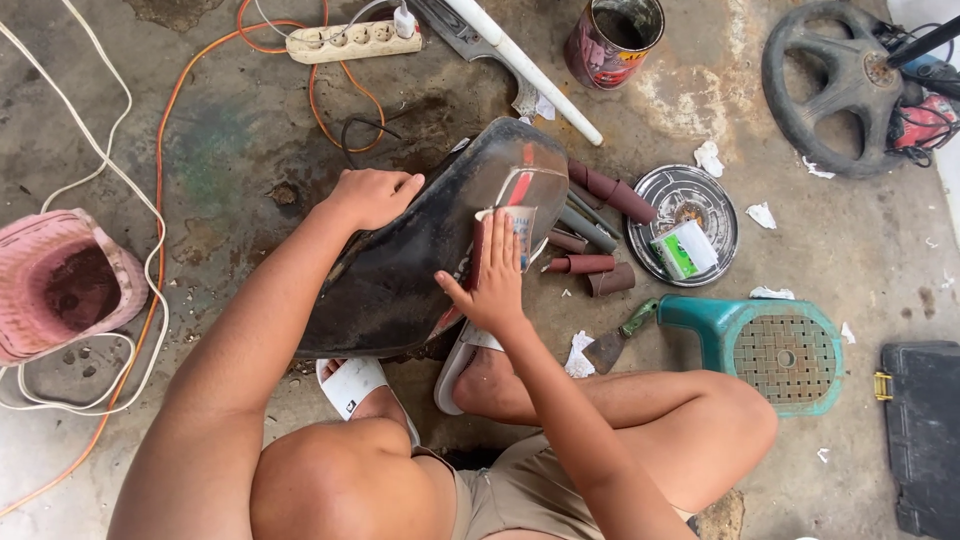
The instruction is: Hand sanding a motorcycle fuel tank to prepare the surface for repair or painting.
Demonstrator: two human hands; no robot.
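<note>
A black curved motorcycle fuel tank [420, 250] with a red and white stripe rests on the concrete floor between my feet. My left hand [370, 195] grips its upper left edge. My right hand [490, 280] lies flat with fingers together, pressing a folded sheet of sandpaper [505, 225] against the tank's right side. My knees and white sandals show below the tank.
Several rolls of reddish sandpaper [600, 230] lie right of the tank, beside a round metal lid [685, 215] holding a small box. A putty knife [620, 335], teal plastic stool [780, 350], rusty can [612, 40], power strip [350, 40], pink basket [60, 285], steering wheel [835, 85] and cables surround me.
</note>
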